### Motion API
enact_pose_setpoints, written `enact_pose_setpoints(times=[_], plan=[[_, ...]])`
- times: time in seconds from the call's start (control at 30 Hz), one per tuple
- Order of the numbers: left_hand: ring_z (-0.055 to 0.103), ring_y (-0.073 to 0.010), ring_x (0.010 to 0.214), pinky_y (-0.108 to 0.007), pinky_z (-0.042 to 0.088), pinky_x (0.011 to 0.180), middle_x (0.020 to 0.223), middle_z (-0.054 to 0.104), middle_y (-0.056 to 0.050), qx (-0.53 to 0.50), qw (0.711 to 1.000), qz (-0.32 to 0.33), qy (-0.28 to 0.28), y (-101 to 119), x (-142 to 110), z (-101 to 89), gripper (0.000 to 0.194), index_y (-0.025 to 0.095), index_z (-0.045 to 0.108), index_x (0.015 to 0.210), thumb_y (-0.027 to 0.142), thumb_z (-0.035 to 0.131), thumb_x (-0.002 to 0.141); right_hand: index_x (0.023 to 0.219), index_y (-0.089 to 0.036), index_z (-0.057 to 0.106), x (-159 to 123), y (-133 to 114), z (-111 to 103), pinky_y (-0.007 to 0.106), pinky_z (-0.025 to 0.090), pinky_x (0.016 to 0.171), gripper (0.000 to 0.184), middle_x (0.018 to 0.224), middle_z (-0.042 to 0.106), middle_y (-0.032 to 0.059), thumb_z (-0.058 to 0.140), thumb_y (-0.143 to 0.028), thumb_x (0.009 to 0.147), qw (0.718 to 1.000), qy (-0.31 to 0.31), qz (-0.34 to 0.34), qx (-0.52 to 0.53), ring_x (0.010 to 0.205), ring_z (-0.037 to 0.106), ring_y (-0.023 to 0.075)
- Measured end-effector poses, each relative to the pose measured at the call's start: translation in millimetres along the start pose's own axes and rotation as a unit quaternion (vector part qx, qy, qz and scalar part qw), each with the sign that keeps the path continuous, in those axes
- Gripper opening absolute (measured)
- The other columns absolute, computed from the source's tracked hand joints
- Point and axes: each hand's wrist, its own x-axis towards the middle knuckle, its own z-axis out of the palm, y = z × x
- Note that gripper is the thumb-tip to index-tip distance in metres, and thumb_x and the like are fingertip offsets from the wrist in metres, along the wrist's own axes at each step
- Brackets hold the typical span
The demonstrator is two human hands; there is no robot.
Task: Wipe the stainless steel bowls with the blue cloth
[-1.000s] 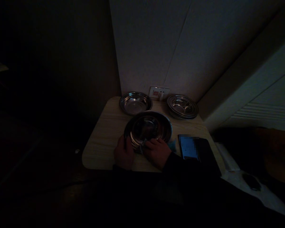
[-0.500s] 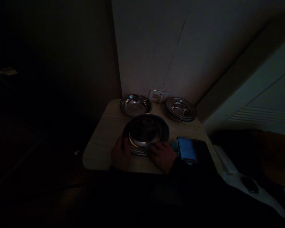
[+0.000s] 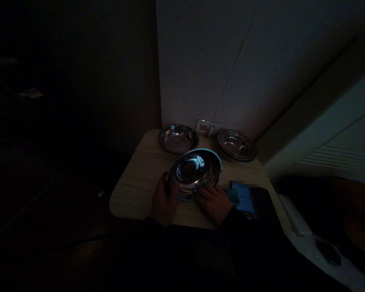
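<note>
In dim light a shiny metal dish (image 3: 211, 172) is held tilted over the near middle of the small table, its inside catching a bluish reflection. My left hand (image 3: 165, 202) grips its left rim, thumb and fingers on either side. My right hand (image 3: 214, 202) is closed over the near right rim, fingertips bent onto the inner side; whether anything small lies under them is too dark to tell. Just right of that hand is a teal, soft-looking thing (image 3: 233, 196). Beside it lies a phone with a lit screen (image 3: 245, 200).
Another metal dish (image 3: 179, 140) stands at the table's back left. A stack of metal dishes (image 3: 236, 145) is at the back right. Behind them is a wall socket (image 3: 207, 126) with a plug in it. The wooden table (image 3: 127, 198) has a rounded left corner.
The metal dish has gone from nearly flat to tilted, its right side raised, with both hands still at its rim. My left hand's fingers are more upright. The whole view has shifted slightly.
</note>
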Motion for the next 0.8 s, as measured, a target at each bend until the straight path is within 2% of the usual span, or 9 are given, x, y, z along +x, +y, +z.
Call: enact_pose_setpoints(times=[0.17, 0.37, 0.47, 0.53, 0.7, 0.8], plan=[[0.06, -0.0199, 0.097, -0.031, 0.048, 0.078, 0.114, 0.06, -0.012, 0.067, 0.997, -0.004, -0.028, -6.2, -3.3, 3.7, 0.04, 0.016, 0.043, 0.122, 0.033, 0.038, 0.086, 0.091, -0.022, 0.062, 4.4, -5.4, 1.7, 0.031, 0.029, 0.068, 0.011, 0.09, 0.062, 0.0026, 0.055, -0.021, 0.082, 0.999, 0.036, 0.007, 0.028, 0.083, 0.048, 0.0172], [0.064, -0.0185, 0.076, -0.028, 0.048, 0.064, 0.091, 0.067, -0.009, 0.095, 0.994, -0.023, -0.058, -5.7, 1.9, -1.2, 0.034, 0.016, 0.048, 0.114, 0.032, 0.037, 0.086, 0.095, -0.022, 0.063, -11.0, 21.0, -14.6, 0.031, 0.028, 0.068, 0.016, 0.096, 0.062, 0.0044, 0.054, -0.021, 0.082, 1.0, -0.024, 0.017, 0.009, 0.085, 0.047, 0.0178], [0.064, -0.0178, 0.072, -0.027, 0.047, 0.06, 0.084, 0.067, -0.008, 0.089, 0.994, -0.027, -0.061, -5.6, 2.0, 0.5, 0.033, 0.017, 0.049, 0.113, 0.032, 0.038, 0.085, 0.091, -0.022, 0.064, -12.7, 25.8, -14.7, 0.032, 0.028, 0.068, 0.014, 0.095, 0.062, 0.0038, 0.055, -0.019, 0.081, 1.0, -0.028, 0.005, -0.004, 0.086, 0.047, 0.0185], [0.064, -0.0176, 0.07, -0.027, 0.047, 0.059, 0.081, 0.067, -0.007, 0.085, 0.994, -0.03, -0.054, -7.2, 1.8, 2.4, 0.033, 0.017, 0.048, 0.113, 0.033, 0.038, 0.085, 0.086, -0.022, 0.064, -5.5, 16.4, -7.5, 0.032, 0.028, 0.067, 0.01, 0.091, 0.062, 0.0033, 0.057, -0.018, 0.08, 1.0, -0.013, -0.003, 0.0, 0.084, 0.047, 0.0185], [0.063, -0.0181, 0.073, -0.027, 0.047, 0.059, 0.082, 0.065, -0.007, 0.084, 0.995, -0.04, -0.028, -14.8, 3.0, 2.0, 0.028, 0.017, 0.05, 0.104, 0.033, 0.038, 0.084, 0.08, -0.02, 0.062, 28.4, -26.1, 13.3, 0.032, 0.029, 0.068, 0.009, 0.085, 0.061, 0.0036, 0.054, -0.021, 0.083, 0.998, 0.054, 0.005, 0.045, 0.081, 0.047, 0.0172], [0.063, -0.0182, 0.076, -0.028, 0.047, 0.062, 0.084, 0.065, -0.007, 0.091, 0.995, -0.04, -0.007, -15.8, 4.0, -1.2, 0.024, 0.017, 0.051, 0.099, 0.031, 0.039, 0.084, 0.081, -0.021, 0.062, 32.0, -27.4, 12.5, 0.032, 0.029, 0.068, 0.008, 0.087, 0.062, 0.003, 0.055, -0.022, 0.083, 0.997, 0.057, 0.01, 0.059, 0.083, 0.047, 0.0172]])
